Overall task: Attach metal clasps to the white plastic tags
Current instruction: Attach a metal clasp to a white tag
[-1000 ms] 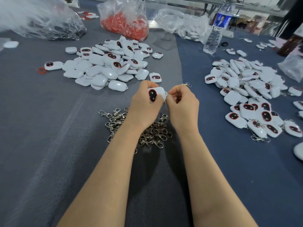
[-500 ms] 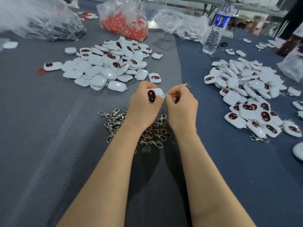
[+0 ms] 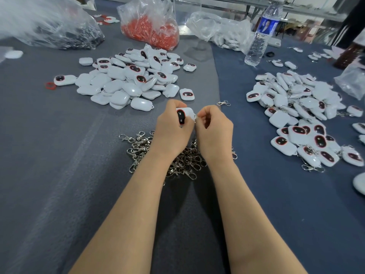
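My left hand (image 3: 171, 133) grips a white plastic tag (image 3: 185, 114) with a black, red-rimmed window, held upright at the table's middle. My right hand (image 3: 214, 132) pinches a small metal clasp against the tag's right corner; the clasp is mostly hidden by my fingers. Under both wrists lies a heap of loose metal clasps (image 3: 177, 155). A pile of bare white tags (image 3: 130, 80) lies at the back left. Another pile of tags with clasps on them (image 3: 300, 115) spreads out to the right.
A single clasp (image 3: 223, 103) lies just beyond my right hand. At the back stand a bag of red pieces (image 3: 152, 24), a bag of dark parts (image 3: 59, 30), a clear bag of white parts (image 3: 223, 32) and a water bottle (image 3: 260, 36). A red ring (image 3: 50, 85) lies far left.
Both hands stay together at the same spot, working the clasp at the tag's corner. The tag sits a little lower in my left hand.
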